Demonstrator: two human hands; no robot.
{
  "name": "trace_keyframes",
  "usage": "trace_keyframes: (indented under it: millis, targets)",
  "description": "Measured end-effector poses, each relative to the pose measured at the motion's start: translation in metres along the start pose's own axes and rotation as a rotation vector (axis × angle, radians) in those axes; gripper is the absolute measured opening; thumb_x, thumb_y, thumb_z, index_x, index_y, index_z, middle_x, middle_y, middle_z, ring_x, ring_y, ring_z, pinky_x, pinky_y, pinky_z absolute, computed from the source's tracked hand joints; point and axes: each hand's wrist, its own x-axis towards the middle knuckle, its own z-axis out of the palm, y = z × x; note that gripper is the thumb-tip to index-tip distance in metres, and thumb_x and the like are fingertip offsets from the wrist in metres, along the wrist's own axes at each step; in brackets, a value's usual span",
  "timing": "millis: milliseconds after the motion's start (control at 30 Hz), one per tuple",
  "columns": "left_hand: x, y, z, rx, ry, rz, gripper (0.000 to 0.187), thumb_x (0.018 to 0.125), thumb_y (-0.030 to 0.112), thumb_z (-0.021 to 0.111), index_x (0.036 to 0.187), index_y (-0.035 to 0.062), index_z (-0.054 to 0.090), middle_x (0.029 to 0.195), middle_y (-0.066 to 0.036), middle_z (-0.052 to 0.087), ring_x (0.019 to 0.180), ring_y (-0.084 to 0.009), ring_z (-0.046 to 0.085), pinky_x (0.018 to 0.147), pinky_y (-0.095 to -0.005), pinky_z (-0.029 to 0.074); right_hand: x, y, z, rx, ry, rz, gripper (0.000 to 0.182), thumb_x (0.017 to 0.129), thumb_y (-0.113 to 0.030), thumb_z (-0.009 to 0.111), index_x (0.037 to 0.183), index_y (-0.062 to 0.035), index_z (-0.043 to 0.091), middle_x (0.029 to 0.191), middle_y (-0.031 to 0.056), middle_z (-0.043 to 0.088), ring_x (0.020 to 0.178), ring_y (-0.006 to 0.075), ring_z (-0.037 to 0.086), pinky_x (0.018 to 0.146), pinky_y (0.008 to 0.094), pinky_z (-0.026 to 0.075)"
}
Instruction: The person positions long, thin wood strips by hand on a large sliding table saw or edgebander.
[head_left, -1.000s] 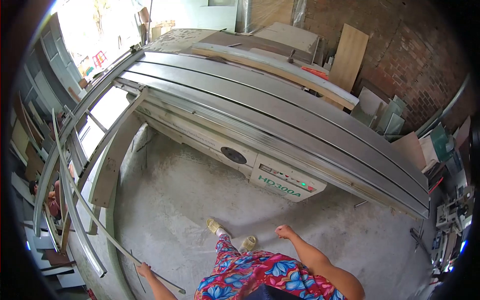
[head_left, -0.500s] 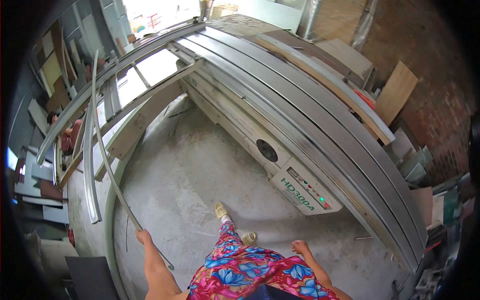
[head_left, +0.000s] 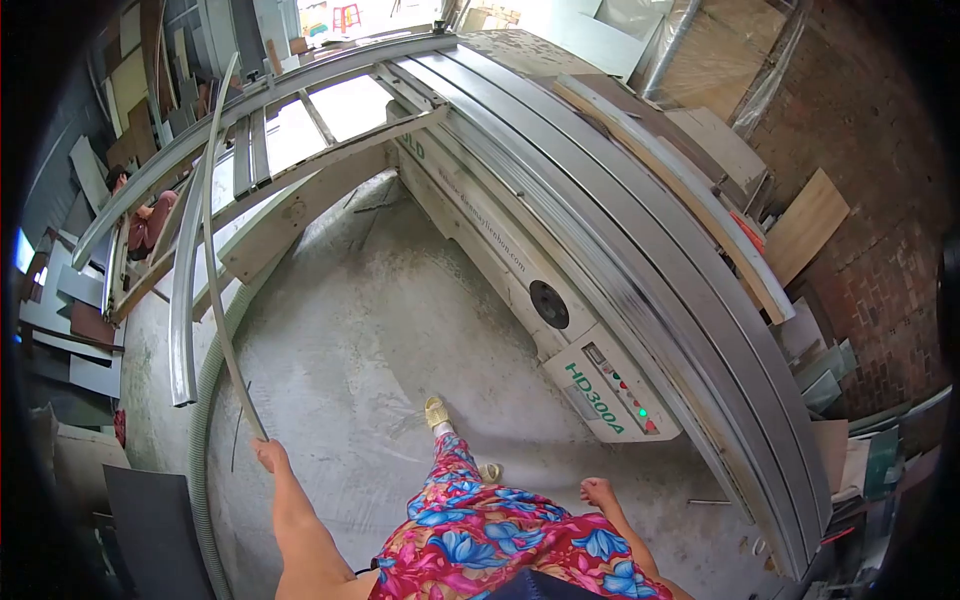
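My left hand is closed round a long, thin strip, which rises away from it toward the machine's side frame. The strip's material is hard to tell, and no part of it shows below my hand. My right hand hangs to the right of my legs with its fingers curled in and nothing visible in them. Ahead and to the right stands a long machine with a grooved metal sliding table and a panel marked HD300A. Neither hand touches the machine.
A metal outrigger frame joins the table at the left. A ribbed hose runs along the floor there. A person is low down beyond the frame. Boards lean on the right wall, and a dark panel stands lower left.
The view has shifted, so the machine sits a little differently. My left hand is slightly higher and further left, and the strip's end below it has gone from sight.
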Motion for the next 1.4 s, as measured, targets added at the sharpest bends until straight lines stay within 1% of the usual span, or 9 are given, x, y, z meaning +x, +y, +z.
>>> trace_keyframes:
  millis: [300,600,700,800,900,1000,1100,1300,1400]
  targets:
    - [-0.02,0.001,-0.01,0.144,0.047,0.036,0.048,0.08,0.014,0.061,0.124,0.0152,0.045,0.112,-0.013,0.06,0.099,-0.0316,0.061,0.082,-0.0445,0.049,-0.002,-0.014,0.016,-0.042,-0.011,-0.006,0.024,0.086,-0.026,0.056,0.1,-0.0064,0.063,0.081,0.0032,0.065,0.064,0.0128,0.064,0.051,0.027,0.048]
    - [-0.039,0.01,-0.021,0.171,0.091,0.077,0.053,0.077,0.014,0.065,0.125,0.0121,0.042,0.113,-0.014,0.057,0.103,-0.0316,0.058,0.083,-0.0457,0.047,-0.002,0.009,0.03,0.031,-0.015,0.062,0.019,0.086,-0.023,0.058,0.093,-0.0055,0.063,0.076,0.0028,0.063,0.059,0.0127,0.061,0.049,0.028,0.046]
    - [-0.034,0.008,-0.015,0.223,0.097,0.046,0.063,0.076,0.016,0.066,0.131,0.013,0.036,0.118,-0.014,0.053,0.108,-0.0321,0.054,0.087,-0.0467,0.044,-0.006,0.01,0.029,0.071,-0.024,0.058,0.017,0.086,-0.021,0.058,0.092,-0.0056,0.063,0.074,0.0027,0.063,0.057,0.0125,0.059,0.049,0.0278,0.045]
    - [-0.051,0.027,-0.03,0.214,0.139,0.045,0.076,0.076,0.017,0.067,0.14,0.014,0.025,0.13,-0.017,0.043,0.121,-0.0327,0.042,0.095,-0.0469,0.037,0.0,0.02,0.029,0.125,-0.025,0.045,0.017,0.087,-0.021,0.058,0.092,-0.0055,0.063,0.074,0.0026,0.063,0.057,0.0122,0.06,0.049,0.0273,0.045]
    - [-0.055,0.03,-0.013,0.207,0.286,0.138,0.086,0.076,0.019,0.067,0.144,0.016,0.014,0.138,-0.019,0.032,0.129,-0.0343,0.031,0.101,-0.0479,0.029,-0.009,0.013,0.026,0.096,-0.007,0.031,0.018,0.086,-0.021,0.059,0.091,-0.0041,0.063,0.074,0.0036,0.063,0.059,0.0126,0.061,0.049,0.0275,0.045]
    - [-0.072,0.041,0.002,0.092,0.403,0.324,0.09,0.073,0.02,0.069,0.145,0.0144,0.015,0.141,-0.021,0.027,0.132,-0.0353,0.024,0.103,-0.0482,0.025,-0.009,0.024,0.03,0.151,0.053,0.026,0.018,0.084,-0.023,0.059,0.088,-0.0065,0.065,0.072,0.0027,0.063,0.058,0.0117,0.062,0.043,0.0248,0.044]
    - [-0.097,0.061,0.01,0.016,0.428,0.56,0.091,0.069,0.019,0.07,0.143,0.0113,0.019,0.14,-0.021,0.027,0.13,-0.0362,0.026,0.102,-0.0491,0.025,-0.007,0.039,0.033,0.204,0.069,0.0,0.017,0.084,-0.023,0.058,0.087,-0.0071,0.065,0.072,0.0024,0.063,0.058,0.0116,0.062,0.044,0.0246,0.044]
    - [-0.158,0.123,0.027,-0.099,0.231,0.815,0.09,0.065,0.014,0.072,0.141,0.0086,0.024,0.139,-0.023,0.029,0.129,-0.0367,0.028,0.104,-0.0472,0.024,-0.021,0.074,0.04,0.381,0.06,-0.069,0.019,0.085,-0.023,0.056,0.089,-0.0061,0.064,0.073,0.0031,0.063,0.059,0.0127,0.063,0.044,0.0254,0.045]
    - [-0.186,0.153,0.041,-0.16,0.136,0.937,0.091,0.064,0.012,0.073,0.141,0.0081,0.024,0.14,-0.023,0.028,0.13,-0.0369,0.027,0.107,-0.0458,0.022,-0.044,0.078,0.035,0.237,0.105,-0.033,0.019,0.084,-0.023,0.056,0.091,-0.0059,0.064,0.074,0.0039,0.063,0.059,0.0144,0.062,0.044,0.0264,0.046]
